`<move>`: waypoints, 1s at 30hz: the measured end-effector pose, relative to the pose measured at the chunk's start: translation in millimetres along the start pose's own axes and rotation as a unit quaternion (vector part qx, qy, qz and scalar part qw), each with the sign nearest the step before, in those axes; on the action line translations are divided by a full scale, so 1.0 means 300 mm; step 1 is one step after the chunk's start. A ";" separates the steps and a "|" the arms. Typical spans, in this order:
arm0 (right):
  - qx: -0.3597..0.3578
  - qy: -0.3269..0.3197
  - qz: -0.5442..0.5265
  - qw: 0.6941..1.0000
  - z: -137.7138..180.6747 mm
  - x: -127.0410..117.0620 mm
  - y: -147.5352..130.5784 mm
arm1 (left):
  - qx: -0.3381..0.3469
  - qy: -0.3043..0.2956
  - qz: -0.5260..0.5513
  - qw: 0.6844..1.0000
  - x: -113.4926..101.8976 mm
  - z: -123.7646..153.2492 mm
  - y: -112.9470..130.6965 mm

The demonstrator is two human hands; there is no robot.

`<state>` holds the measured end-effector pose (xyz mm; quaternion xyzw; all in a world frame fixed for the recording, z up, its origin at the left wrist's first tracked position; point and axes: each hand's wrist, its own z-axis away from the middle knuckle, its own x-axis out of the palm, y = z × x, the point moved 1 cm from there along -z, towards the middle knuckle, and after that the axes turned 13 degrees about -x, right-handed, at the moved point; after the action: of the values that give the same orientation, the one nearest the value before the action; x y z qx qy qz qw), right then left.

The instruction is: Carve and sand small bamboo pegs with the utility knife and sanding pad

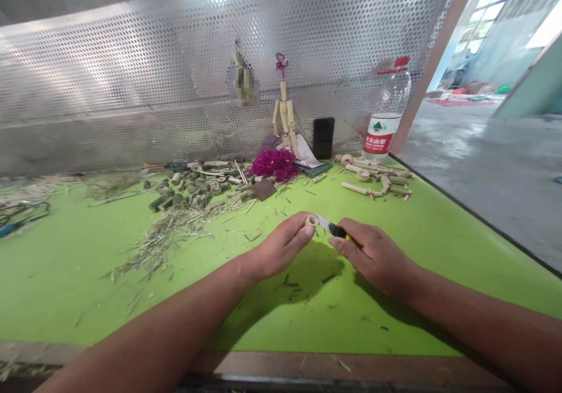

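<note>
Bottle [386, 115]: quantity one, clear plastic, red cap fitted, red-and-white label around the lower body. It stands at the right rear of the green table [263, 323], near the perforated metal panel [132, 77]. Whether liquid is behind the label cannot be told.

Workpiece: one short, hollow bamboo ring [311, 221], held above the table, front of centre, with its open end toward the viewer. The left hand [283, 245] grips it, thumb on the near side and fingers closed behind. The right hand [373, 252] has its fingers wrapped around the black-and-yellow handle of one knife [337, 230]. The blade points left, its tip at the ring's rim; contact between them cannot be confirmed.

Counted items at the rear: one jointed bamboo figure [284, 109] with a purple cord loop, against the panel; one pixelated hanging object [243, 82] to its left; one black phone-like slab [324, 138], upright; one bundle of purple strands [276, 166]; one brown square piece [264, 189] in front of the bundle.

Uncounted, owing to overlap: cut bamboo sections [197, 188] at rear left, shavings [167, 235] before them, and a group of bamboo parts [377, 176] before the bottle.
</note>
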<state>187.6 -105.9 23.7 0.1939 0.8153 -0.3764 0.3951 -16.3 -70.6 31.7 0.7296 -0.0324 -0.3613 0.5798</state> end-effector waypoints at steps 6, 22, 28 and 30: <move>0.004 -0.009 0.011 1.000 -0.002 -0.001 -0.012 | -0.042 0.046 0.005 0.998 0.012 0.000 -0.040; -0.010 -0.066 0.029 0.997 0.003 0.005 -0.039 | 0.023 0.049 -0.072 0.996 0.009 0.017 -0.009; -0.010 -0.073 0.044 0.996 0.006 0.010 -0.036 | 0.020 0.088 -0.134 0.987 0.016 0.002 -0.023; -0.009 -0.074 0.045 0.996 0.008 0.010 -0.036 | 0.024 0.092 -0.160 0.983 0.014 0.004 -0.016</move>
<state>180.4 -114.6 25.4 0.1984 0.7776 -0.3639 0.4727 -15.7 -71.9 25.5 0.7693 0.1294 -0.3798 0.4971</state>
